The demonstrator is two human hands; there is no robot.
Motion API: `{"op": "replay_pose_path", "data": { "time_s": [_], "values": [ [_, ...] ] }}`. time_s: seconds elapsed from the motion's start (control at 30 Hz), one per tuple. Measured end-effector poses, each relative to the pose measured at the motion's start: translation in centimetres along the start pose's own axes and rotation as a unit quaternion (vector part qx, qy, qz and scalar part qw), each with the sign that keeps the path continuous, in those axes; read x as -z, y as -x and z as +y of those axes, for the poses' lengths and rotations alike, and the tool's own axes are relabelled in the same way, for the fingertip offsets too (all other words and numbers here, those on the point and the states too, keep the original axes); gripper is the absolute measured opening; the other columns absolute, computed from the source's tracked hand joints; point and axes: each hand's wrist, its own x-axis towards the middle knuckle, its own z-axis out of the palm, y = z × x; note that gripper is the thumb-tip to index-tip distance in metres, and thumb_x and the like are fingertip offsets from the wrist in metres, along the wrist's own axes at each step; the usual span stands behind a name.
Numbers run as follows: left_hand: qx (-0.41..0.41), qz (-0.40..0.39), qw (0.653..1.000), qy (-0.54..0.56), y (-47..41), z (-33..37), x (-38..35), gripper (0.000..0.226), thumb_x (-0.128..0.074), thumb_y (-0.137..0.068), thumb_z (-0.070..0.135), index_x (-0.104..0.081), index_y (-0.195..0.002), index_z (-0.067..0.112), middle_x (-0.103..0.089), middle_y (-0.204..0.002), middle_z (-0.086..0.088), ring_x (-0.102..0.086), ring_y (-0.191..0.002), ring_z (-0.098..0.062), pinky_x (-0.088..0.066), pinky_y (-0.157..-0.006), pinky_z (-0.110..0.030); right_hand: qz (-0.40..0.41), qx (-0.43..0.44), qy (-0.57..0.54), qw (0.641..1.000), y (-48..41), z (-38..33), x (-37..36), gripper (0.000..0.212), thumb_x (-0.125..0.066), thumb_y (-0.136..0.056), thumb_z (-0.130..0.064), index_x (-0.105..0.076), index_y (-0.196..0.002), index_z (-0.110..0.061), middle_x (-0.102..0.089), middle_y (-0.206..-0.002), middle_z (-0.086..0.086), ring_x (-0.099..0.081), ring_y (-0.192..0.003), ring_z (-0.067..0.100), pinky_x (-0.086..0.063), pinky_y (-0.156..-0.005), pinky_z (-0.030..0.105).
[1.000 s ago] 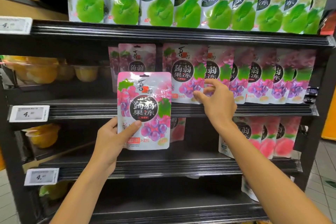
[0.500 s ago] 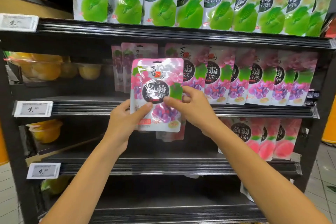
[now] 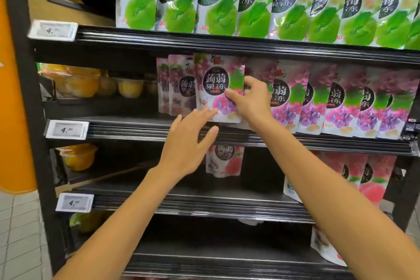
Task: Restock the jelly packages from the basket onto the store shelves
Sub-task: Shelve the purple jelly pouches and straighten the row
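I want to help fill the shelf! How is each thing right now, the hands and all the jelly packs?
held grape pack: upright, at the middle shelf, not let go.
right hand: pinches the held grape pack's right side.
left hand: open, fingers straight, just below that pack.
grape row: standing, right of it.
green plum packs: standing, top shelf.
peach packs: standing, lower shelf.

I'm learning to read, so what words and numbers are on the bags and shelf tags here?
"青梅果冻": green packages, top shelf.
"40": red print low on the green packages.
"蒟蒻果冻": grape package that the right hand pinches.
"4.": price tags; the smaller digits are blurred.
Fine print on the packages: too small to read.
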Motion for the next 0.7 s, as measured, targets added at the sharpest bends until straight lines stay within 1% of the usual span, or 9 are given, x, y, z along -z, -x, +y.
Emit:
{"op": "replay_pose_path", "data": {
  "time_s": [0.07,0.17,0.23,0.3,0.33,0.37,0.43,0.53,0.7],
  "values": [
    [0.007,-0.014,0.998,-0.056,0.2,-0.4,-0.7,0.046,-0.041,-0.101,0.044,-0.04,-0.146,0.035,-0.034,-0.156,0.012,-0.02,-0.148,-0.009,-0.004,-0.122,-0.04,-0.025,-0.012,0.005,1.0,0.2,0.4,-0.4,0.028,-0.073,-0.087,-0.018,-0.066,-0.113,-0.009,-0.073,-0.103,0.011,-0.071,-0.093,0.029,-0.057,-0.086,0.049],
    [0.001,-0.008,0.996,-0.091,0.5,-1.0,-1.4,0.047,-0.041,-0.1,0.045,-0.039,-0.147,0.035,-0.032,-0.157,0.01,-0.018,-0.149,-0.012,-0.002,-0.122,-0.041,-0.048,-0.008,0.004,0.999,0.7,1.1,-0.2,0.01,-0.07,-0.09,-0.014,-0.067,-0.099,-0.013,-0.074,-0.094,0.009,-0.073,-0.086,0.025,-0.058,-0.082,0.05],
    [-0.002,-0.006,0.996,-0.089,0.5,-1.1,-1.7,0.046,-0.042,-0.1,0.044,-0.04,-0.146,0.036,-0.032,-0.157,0.01,-0.019,-0.149,-0.012,-0.001,-0.122,-0.041,-0.053,0.0,0.0,0.999,0.9,1.3,0.3,0.015,-0.071,-0.089,-0.014,-0.067,-0.102,-0.008,-0.074,-0.094,0.009,-0.072,-0.087,0.025,-0.058,-0.083,0.048],
    [0.002,-0.007,0.996,-0.085,0.4,-1.1,-1.9,0.046,-0.041,-0.1,0.044,-0.04,-0.146,0.037,-0.032,-0.157,0.01,-0.018,-0.149,-0.012,-0.001,-0.122,-0.041,-0.044,0.015,0.019,0.999,1.0,1.6,0.9,0.022,-0.073,-0.087,-0.014,-0.067,-0.107,-0.006,-0.073,-0.094,0.005,-0.071,-0.086,0.02,-0.059,-0.082,0.038],
    [0.004,-0.006,0.996,-0.085,0.4,-1.2,-2.0,0.046,-0.041,-0.1,0.044,-0.04,-0.146,0.037,-0.032,-0.157,0.01,-0.018,-0.149,-0.012,-0.001,-0.123,-0.042,-0.025,0.025,0.045,0.998,1.1,1.8,1.1,0.026,-0.074,-0.086,-0.014,-0.067,-0.11,-0.006,-0.071,-0.093,0.002,-0.07,-0.083,0.016,-0.059,-0.077,0.027],
    [0.004,-0.004,0.996,-0.086,0.4,-1.2,-2.1,0.046,-0.042,-0.1,0.044,-0.04,-0.146,0.037,-0.032,-0.157,0.01,-0.018,-0.149,-0.012,-0.002,-0.123,-0.042,0.001,0.038,0.07,0.997,1.1,2.0,1.3,0.03,-0.075,-0.085,-0.014,-0.066,-0.113,-0.007,-0.069,-0.092,0.0,-0.068,-0.079,0.011,-0.055,-0.072,0.014],
    [0.004,-0.003,0.996,-0.088,0.4,-1.2,-2.2,0.047,-0.042,-0.1,0.043,-0.039,-0.146,0.036,-0.032,-0.157,0.01,-0.019,-0.149,-0.013,-0.002,-0.123,-0.043,0.042,0.062,0.098,0.992,1.3,2.5,1.7,0.034,-0.075,-0.085,-0.011,-0.065,-0.117,-0.008,-0.066,-0.086,-0.003,-0.062,-0.07,0.002,-0.048,-0.063,0.004],
    [0.004,0.001,0.995,-0.095,0.4,-1.1,-2.5,0.047,-0.042,-0.1,0.043,-0.039,-0.146,0.035,-0.034,-0.156,0.009,-0.02,-0.148,-0.015,-0.002,-0.124,-0.043,0.046,0.068,0.126,0.989,1.7,3.1,2.1,0.034,-0.074,-0.085,-0.007,-0.065,-0.118,-0.011,-0.062,-0.075,-0.012,-0.06,-0.066,0.001,-0.049,-0.065,0.007],
    [0.012,0.002,0.995,-0.098,0.5,-1.1,-2.8,0.047,-0.042,-0.1,0.042,-0.04,-0.146,0.033,-0.036,-0.155,0.008,-0.02,-0.148,-0.013,0.001,-0.123,-0.041,0.038,0.079,0.115,0.989,2.5,3.8,1.8,0.04,-0.074,-0.083,-0.005,-0.063,-0.121,-0.012,-0.066,-0.078,-0.007,-0.062,-0.067,0.003,-0.05,-0.065,0.005]
  ]
}}
